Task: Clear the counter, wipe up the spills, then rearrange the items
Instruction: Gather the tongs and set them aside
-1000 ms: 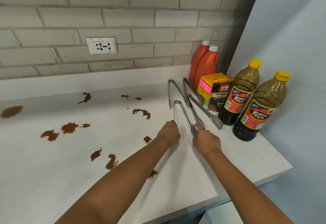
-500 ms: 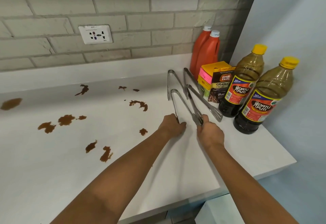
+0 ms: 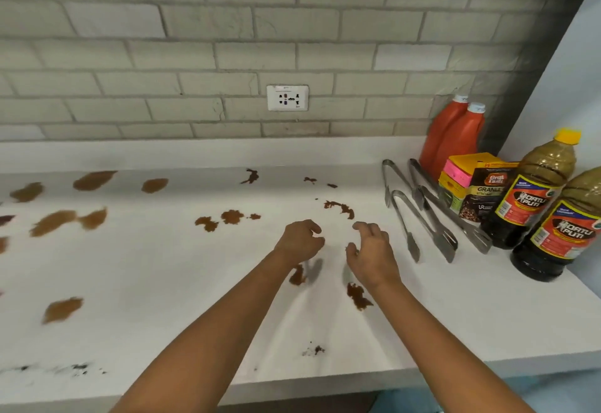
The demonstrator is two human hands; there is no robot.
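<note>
Brown spills (image 3: 231,216) are scattered over the white counter (image 3: 162,282), with more blotches at the far left. My left hand (image 3: 300,241) and my right hand (image 3: 372,251) hover side by side above the counter's middle, fingers loosely curled, holding nothing. Metal tongs (image 3: 422,217) lie in a group to the right of my hands, apart from them. Behind the tongs stand two red bottles (image 3: 455,139), a coffee granule pack (image 3: 484,194) and coloured boxes (image 3: 461,172). Two dark vinegar bottles (image 3: 533,191) with yellow caps stand at the right.
A brick wall with a power socket (image 3: 287,97) runs along the back. A pale wall closes off the right side behind the bottles. The counter's front edge (image 3: 325,386) lies near my forearms. Dark specks (image 3: 312,351) dot the counter near that edge.
Both hands have let go of the tongs and moved left, off the counter surface. The view has swung left, showing more spills.
</note>
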